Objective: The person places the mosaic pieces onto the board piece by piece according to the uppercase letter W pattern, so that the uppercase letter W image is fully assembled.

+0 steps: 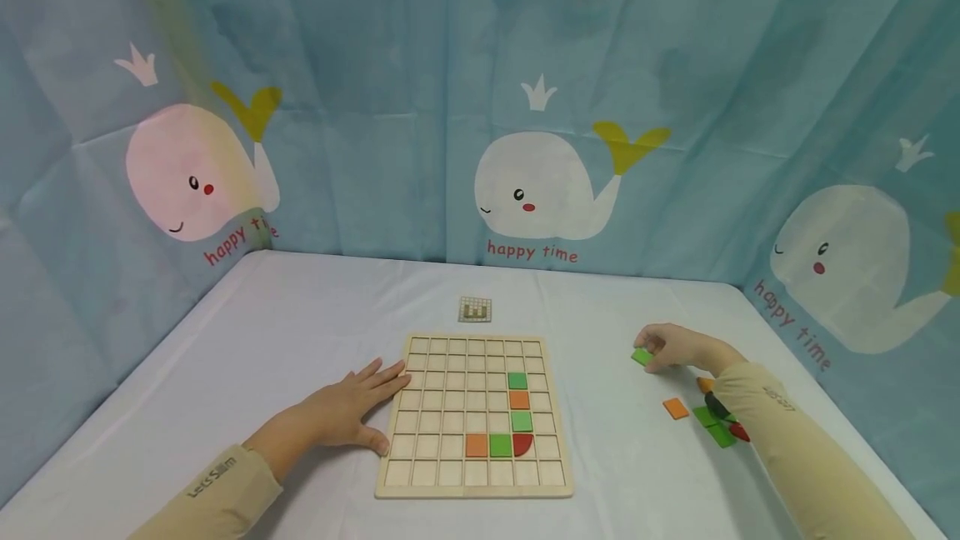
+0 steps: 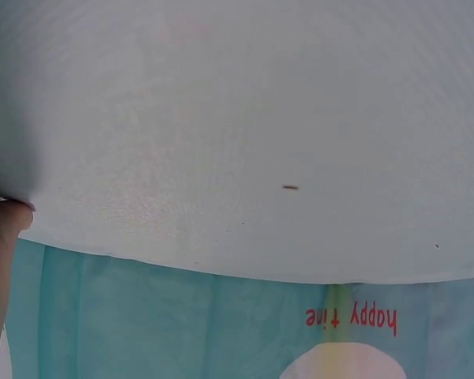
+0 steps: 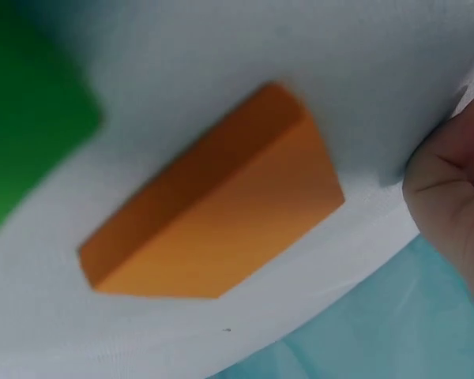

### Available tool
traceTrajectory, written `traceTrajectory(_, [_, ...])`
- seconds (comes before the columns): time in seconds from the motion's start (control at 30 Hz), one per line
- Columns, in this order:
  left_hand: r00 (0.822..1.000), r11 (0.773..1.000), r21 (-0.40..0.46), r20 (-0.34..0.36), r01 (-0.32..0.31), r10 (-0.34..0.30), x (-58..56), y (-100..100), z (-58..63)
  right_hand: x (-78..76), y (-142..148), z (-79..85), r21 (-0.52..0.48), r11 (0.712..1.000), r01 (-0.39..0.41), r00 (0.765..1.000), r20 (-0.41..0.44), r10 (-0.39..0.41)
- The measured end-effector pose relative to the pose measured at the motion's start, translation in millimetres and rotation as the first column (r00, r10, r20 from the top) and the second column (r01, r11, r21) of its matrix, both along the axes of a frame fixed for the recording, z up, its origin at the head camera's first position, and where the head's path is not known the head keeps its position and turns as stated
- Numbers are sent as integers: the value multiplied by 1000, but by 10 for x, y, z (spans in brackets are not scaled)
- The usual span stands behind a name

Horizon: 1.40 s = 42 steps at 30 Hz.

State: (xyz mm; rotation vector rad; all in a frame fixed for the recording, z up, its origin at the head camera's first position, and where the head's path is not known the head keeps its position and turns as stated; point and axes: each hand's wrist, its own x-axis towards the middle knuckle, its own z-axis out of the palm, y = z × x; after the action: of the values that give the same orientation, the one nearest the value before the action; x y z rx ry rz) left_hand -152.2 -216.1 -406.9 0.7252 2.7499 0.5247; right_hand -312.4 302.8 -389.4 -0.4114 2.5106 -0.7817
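While our right hand (image 1: 671,347) pinches a green tile (image 1: 641,356)…
our left hand (image 1: 348,408) just touches the grid board (image 1: 427,447), fingers spread

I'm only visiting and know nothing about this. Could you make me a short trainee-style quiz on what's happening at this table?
1. How many coloured pieces lie on the pale wooden grid board?
2. True or false: on it, the red quarter-circle piece lies directly right of a green square tile.
3. What does the right-hand grip hold?

Key: 1: six. 2: true. 3: a flat green tile.
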Motion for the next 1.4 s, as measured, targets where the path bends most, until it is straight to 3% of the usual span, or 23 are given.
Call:
traceTrajectory(0.37, [1000,1000,11,11,16,-16,16,14,10,42,6,12,-38,999,23,999,30,-22])
traceTrajectory(0.7, [1000,1000,17,-1,7,-7,8,-10,-49,135,44,36,-110,978,177,984,43,-173])
traceTrajectory(0.93, [1000,1000,9,-6,4,-4,1,-14,-61,249,52,56,-264,944,198,980,72,-185])
traceTrajectory(1.4, [1000,1000,17,-21,20,-20,-9,-22,-56,530,-241,248,-398,910,114,992,-10,-129])
